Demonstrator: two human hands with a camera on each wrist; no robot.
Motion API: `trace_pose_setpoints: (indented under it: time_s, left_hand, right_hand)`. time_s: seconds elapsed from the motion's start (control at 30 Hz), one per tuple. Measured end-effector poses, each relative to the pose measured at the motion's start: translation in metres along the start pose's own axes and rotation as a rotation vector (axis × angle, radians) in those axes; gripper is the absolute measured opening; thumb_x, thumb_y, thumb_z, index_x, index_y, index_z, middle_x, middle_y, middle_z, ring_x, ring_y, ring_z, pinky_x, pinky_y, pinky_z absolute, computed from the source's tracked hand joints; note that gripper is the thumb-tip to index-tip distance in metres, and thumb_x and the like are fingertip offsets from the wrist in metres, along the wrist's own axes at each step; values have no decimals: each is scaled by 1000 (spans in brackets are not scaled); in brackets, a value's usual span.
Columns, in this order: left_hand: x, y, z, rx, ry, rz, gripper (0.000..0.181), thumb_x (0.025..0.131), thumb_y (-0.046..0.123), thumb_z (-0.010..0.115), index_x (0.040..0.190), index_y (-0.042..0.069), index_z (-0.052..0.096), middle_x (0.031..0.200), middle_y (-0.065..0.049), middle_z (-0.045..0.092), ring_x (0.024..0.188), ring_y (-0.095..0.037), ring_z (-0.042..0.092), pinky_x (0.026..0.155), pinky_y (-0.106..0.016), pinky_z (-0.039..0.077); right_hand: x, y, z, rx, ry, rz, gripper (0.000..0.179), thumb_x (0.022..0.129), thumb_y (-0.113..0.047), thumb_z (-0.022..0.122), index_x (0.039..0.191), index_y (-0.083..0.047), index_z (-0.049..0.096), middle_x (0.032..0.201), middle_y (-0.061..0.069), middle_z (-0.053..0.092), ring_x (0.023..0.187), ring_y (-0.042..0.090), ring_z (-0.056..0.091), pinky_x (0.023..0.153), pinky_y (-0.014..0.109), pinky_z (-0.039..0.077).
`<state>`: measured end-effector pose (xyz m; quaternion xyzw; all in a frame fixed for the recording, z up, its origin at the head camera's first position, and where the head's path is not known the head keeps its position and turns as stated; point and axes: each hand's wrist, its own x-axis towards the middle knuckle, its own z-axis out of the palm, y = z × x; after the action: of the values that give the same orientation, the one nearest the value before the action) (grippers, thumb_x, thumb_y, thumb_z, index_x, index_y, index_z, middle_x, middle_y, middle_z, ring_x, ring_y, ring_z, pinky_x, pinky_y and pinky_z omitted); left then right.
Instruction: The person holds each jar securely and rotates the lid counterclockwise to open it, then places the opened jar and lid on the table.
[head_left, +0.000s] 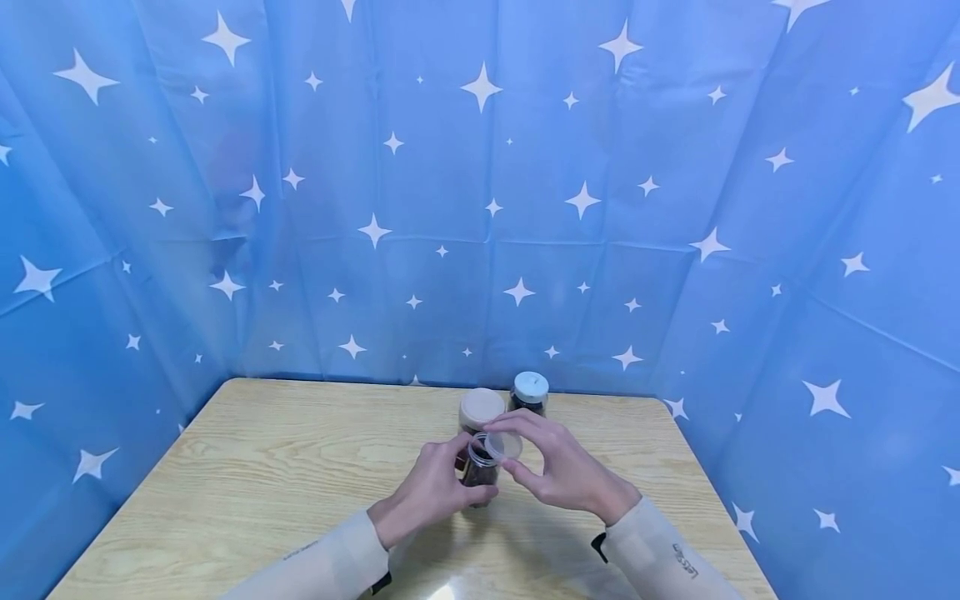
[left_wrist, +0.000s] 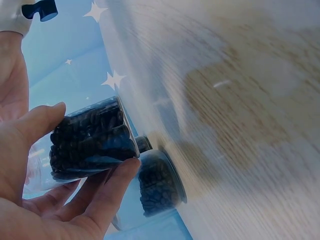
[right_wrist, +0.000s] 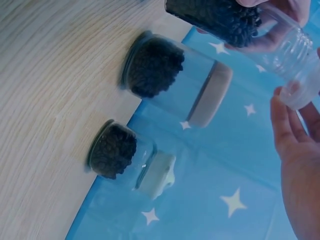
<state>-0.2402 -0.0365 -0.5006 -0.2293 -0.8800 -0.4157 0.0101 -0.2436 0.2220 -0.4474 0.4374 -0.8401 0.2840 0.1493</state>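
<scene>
My left hand grips a clear jar partly filled with dark, bean-like pieces. The jar looks raised off the tabletop, with thumb and fingers on opposite sides. At its mouth, my right hand pinches a round clear lid by the edge. The lid is tilted at the threaded rim; whether it touches the rim I cannot tell. Just behind stands a larger jar with a pale pinkish lid. A smaller jar with a light blue lid is further back to the right. Both contain similar dark pieces.
The light wooden table carries the two standing jars near its back edge. A blue curtain with white stars hangs behind it and along both sides.
</scene>
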Motion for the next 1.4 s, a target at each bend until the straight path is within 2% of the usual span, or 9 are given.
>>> trace_pose_setpoints:
  time_s: [0.4, 0.63, 0.83, 1.0, 1.27, 1.4]
  left_hand:
    - [0, -1, -1, -9, 7, 10, 54, 91, 38, 102, 132, 17, 74, 127, -11, 87, 105, -19, 83, 86, -32, 69]
    - [-2, -2, -4, -17, 13, 2, 57, 90, 38, 102, 135, 16, 74, 128, -11, 87, 106, -21, 83, 88, -35, 70]
    - [-3, -4, -6, -11, 30, 7, 55, 90, 34, 103, 134, 16, 75, 125, -8, 87, 103, -16, 82, 85, -29, 66]
    - [-4, -6, -7, -25, 21, -14, 55, 91, 35, 102, 134, 16, 74, 128, -8, 86, 105, -17, 81, 85, -30, 67]
    - [-5, -9, -11, -28, 38, -19, 54, 90, 35, 103, 132, 14, 75, 130, -13, 86, 106, -22, 83, 86, -34, 69]
    - [-6, -9, -11, -28, 49, -13, 54, 89, 33, 103, 131, 13, 74, 128, -14, 86, 105, -22, 83, 85, -34, 69]
  right_hand:
    - [-5, 2, -3, -21, 22, 48, 54, 101, -11, 88, 153, -15, 73, 151, 3, 76, 140, 22, 74, 115, 51, 65]
    - [-9, 5, -4, -47, 21, 87, 54, 100, -13, 87, 152, -20, 74, 148, -6, 75, 132, 16, 76, 109, 45, 67]
    - [-14, 6, -5, -58, 27, 122, 54, 98, -13, 88, 150, -20, 74, 147, -6, 75, 130, 16, 76, 108, 44, 67]
    - [-17, 10, -7, -65, 30, 142, 54, 100, -13, 85, 151, -24, 72, 147, -7, 74, 128, 14, 75, 107, 44, 67]
    - [-24, 23, -7, -104, 42, 191, 51, 98, -9, 85, 147, -15, 75, 141, 0, 77, 121, 15, 76, 103, 44, 67]
    - [-29, 33, -6, -138, 43, 251, 50, 97, -9, 85, 146, -15, 75, 136, 1, 77, 117, 18, 76, 100, 44, 66]
